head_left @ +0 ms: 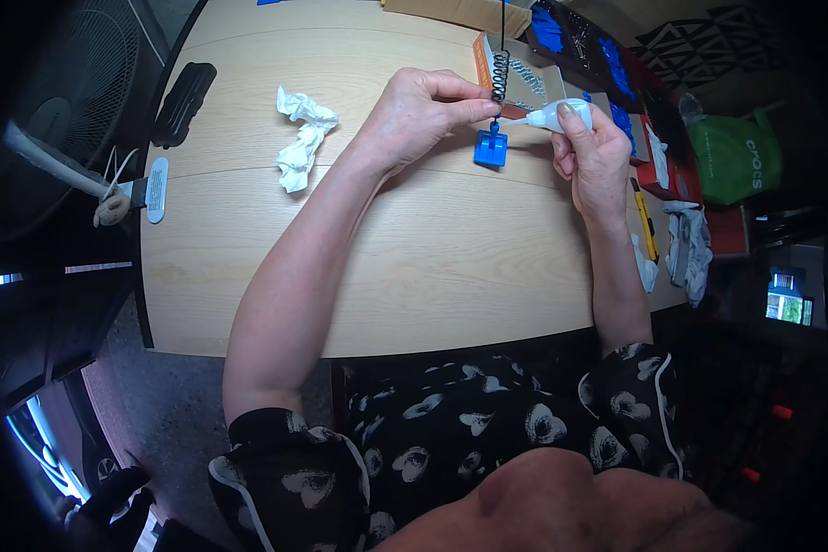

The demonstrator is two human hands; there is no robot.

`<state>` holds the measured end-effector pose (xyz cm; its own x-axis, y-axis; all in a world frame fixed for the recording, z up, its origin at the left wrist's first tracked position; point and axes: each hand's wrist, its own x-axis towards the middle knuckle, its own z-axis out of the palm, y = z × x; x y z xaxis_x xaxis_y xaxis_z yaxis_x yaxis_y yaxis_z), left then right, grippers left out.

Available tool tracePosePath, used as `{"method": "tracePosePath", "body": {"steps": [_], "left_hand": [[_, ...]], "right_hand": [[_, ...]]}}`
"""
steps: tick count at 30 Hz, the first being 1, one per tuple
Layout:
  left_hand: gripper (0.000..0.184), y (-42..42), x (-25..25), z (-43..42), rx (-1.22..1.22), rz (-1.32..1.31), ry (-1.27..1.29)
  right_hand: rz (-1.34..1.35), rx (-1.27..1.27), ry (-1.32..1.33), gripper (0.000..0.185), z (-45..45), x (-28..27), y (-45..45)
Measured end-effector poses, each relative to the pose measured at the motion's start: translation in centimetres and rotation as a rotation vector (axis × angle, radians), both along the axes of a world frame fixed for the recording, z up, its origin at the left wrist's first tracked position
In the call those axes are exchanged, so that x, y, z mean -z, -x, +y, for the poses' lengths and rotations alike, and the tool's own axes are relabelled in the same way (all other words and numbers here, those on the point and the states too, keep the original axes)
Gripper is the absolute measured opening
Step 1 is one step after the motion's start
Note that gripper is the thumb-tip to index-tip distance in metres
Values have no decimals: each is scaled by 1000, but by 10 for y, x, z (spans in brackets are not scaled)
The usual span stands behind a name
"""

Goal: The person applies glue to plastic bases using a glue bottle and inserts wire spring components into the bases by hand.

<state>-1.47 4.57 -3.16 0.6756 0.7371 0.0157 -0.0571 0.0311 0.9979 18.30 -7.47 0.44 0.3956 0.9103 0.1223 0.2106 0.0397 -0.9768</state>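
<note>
My left hand (pixel 432 103) is closed, thumb and forefinger pinching the lower end of a black coiled spring (pixel 500 75) that hangs on a thin dark line. Just under those fingertips is a small blue plastic piece (pixel 490 149) with a squarish base and a narrow top. My right hand (pixel 595 152) grips a small white squeeze bottle (pixel 550 117) tilted sideways. Its thin nozzle points left, close to the top of the blue piece; whether it touches I cannot tell.
Crumpled white tissue (pixel 305 138) lies left of my left forearm. A black case (pixel 184 104) rests at the table's left edge, near a fan (pixel 55 110). To the right are a yellow cutter (pixel 646 221), a grey cloth (pixel 688 248) and a green bag (pixel 731 156). An open box (pixel 534 78) stands behind the spring.
</note>
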Motion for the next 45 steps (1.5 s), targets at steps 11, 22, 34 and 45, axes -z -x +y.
{"method": "tracePosePath", "body": {"steps": [11, 22, 34, 45], "left_hand": [[23, -2, -5, -7, -1, -14, -114], [13, -13, -8, -19, 16, 17, -261], [16, -17, -1, -22, -4, -7, -327], [19, -18, 3, -22, 4, 29, -304]], "right_hand": [[617, 13, -209, 46, -45, 10, -81], [-54, 442, -200, 38, -92, 36, -186], [-645, 625, 0, 35, -84, 63, -205], [-791, 492, -183, 22, -75, 9, -111]]}}
